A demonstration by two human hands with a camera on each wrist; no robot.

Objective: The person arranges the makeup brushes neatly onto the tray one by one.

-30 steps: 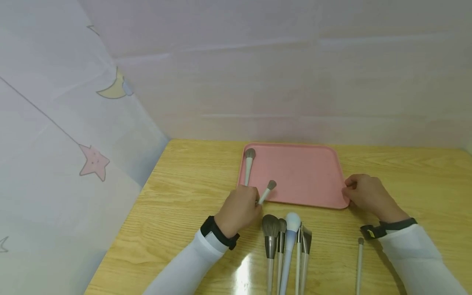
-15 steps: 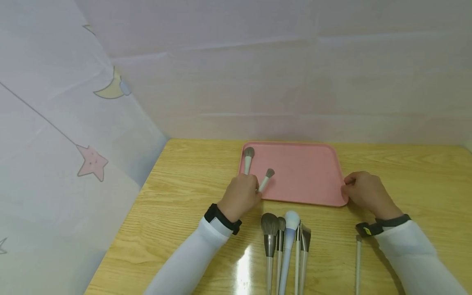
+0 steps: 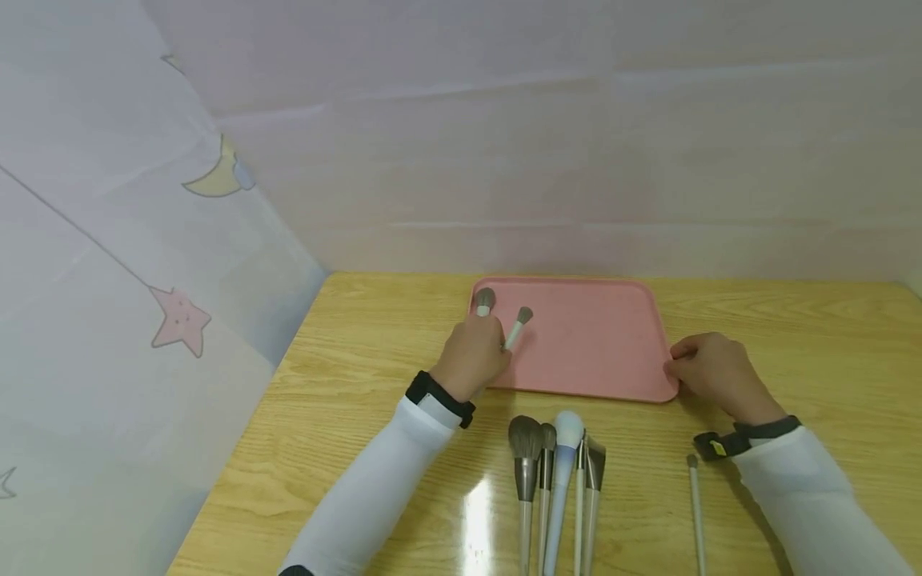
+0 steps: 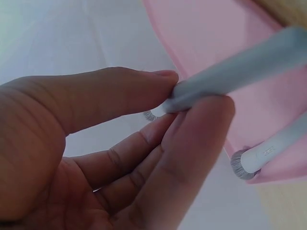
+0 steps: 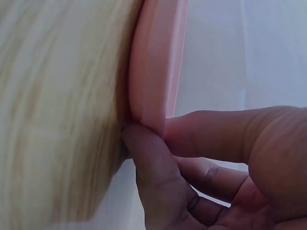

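Note:
My left hand (image 3: 471, 356) pinches a makeup brush (image 3: 515, 332) between thumb and finger, over the left part of a pink tray (image 3: 591, 340). In the left wrist view its pale handle (image 4: 244, 69) slants up to the right, and the bristles are mostly behind the fingers. Another makeup brush (image 3: 486, 301) with grey-brown bristles lies along the tray's left side, its handle hidden by the left hand. At the tray's near right corner, my right hand (image 3: 716, 376) grips the rim (image 5: 160, 62) with thumb and forefinger.
Several makeup brushes lie side by side nearer me, among them a large dark one (image 3: 526, 448) and a blue-white one (image 3: 562, 472). A single thin brush (image 3: 696, 512) lies by the right sleeve. A pale cloth wall (image 3: 461, 184) rises behind the wooden table (image 3: 346, 360).
My left hand has moved forward with the makeup brush, from the tray's near edge to farther over the tray. The right hand keeps hold of the tray's corner.

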